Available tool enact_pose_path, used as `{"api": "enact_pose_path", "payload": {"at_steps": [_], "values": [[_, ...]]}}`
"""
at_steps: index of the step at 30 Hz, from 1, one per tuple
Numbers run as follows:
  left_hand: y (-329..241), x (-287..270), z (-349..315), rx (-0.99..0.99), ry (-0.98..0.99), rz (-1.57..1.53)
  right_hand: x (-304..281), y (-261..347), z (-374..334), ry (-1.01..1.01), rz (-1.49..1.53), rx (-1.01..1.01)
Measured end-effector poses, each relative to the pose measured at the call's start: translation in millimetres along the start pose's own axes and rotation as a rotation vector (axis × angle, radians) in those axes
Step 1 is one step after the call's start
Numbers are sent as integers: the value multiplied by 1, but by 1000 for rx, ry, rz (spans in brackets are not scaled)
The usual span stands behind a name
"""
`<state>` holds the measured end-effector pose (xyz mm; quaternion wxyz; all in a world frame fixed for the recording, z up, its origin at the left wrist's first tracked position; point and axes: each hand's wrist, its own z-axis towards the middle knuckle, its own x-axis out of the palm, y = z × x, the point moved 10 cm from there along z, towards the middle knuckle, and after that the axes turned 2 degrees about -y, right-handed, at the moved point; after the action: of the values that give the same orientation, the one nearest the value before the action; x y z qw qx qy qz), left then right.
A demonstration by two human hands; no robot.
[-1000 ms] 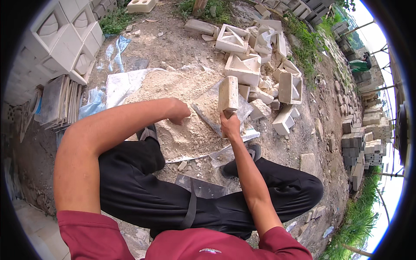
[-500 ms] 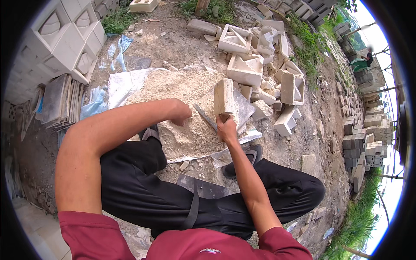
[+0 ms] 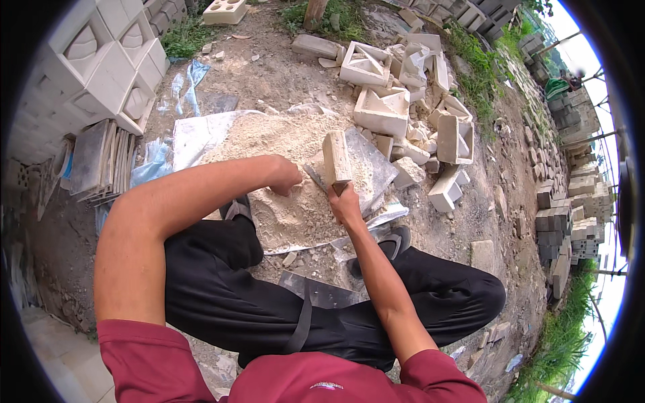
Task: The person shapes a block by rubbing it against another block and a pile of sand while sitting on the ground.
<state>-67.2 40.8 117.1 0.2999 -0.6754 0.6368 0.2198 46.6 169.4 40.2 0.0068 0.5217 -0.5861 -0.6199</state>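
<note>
My right hand [image 3: 345, 203] is closed round the short handle of a dusty wooden mallet [image 3: 336, 158], its long pale block head pointing away from me above the heap. Left of it, my left hand [image 3: 285, 177] is held low over the heap of pale crumbled material [image 3: 269, 134] with its fingers curled; whatever they hold, if anything, is hidden. A dark narrow bar [image 3: 314, 177] lies between the two hands, its far end close to my left fingers. Under the mallet a grey flat plate [image 3: 379, 168] is partly covered with crumbs. The heap rests on a white sheet [image 3: 195, 144].
Broken pale moulded blocks [image 3: 381, 109] are piled beyond the plate on the right. Whole blocks [image 3: 101, 60] are stacked at the far left, with thin boards [image 3: 101, 158] leaning near them. A dark flat plate [image 3: 316, 289] lies between my legs. Grey blocks [image 3: 551, 218] stand along the right.
My right hand has moved the mallet a little left and tilted it. My left hand stays over the heap with its fingers curled. The whole view has shifted slightly.
</note>
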Motion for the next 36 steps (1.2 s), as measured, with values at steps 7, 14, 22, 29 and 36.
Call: {"api": "enact_pose_path", "payload": {"at_steps": [7,14,22,29,36], "values": [[1,-8,-5,19,-103,-58,-13,-2,6,43,-117,11],[-8,-20,-5,17,-35,4,-42,-49,16,-126,-119,70],[-2,-5,1,3,-56,-29,-50,-38,18,-106,7,175],[0,-13,-1,4,-69,-31,-56,-56,25,-110,-250,41],[1,-2,-1,4,-55,-49,-71,-18,25,-136,10,66]]}}
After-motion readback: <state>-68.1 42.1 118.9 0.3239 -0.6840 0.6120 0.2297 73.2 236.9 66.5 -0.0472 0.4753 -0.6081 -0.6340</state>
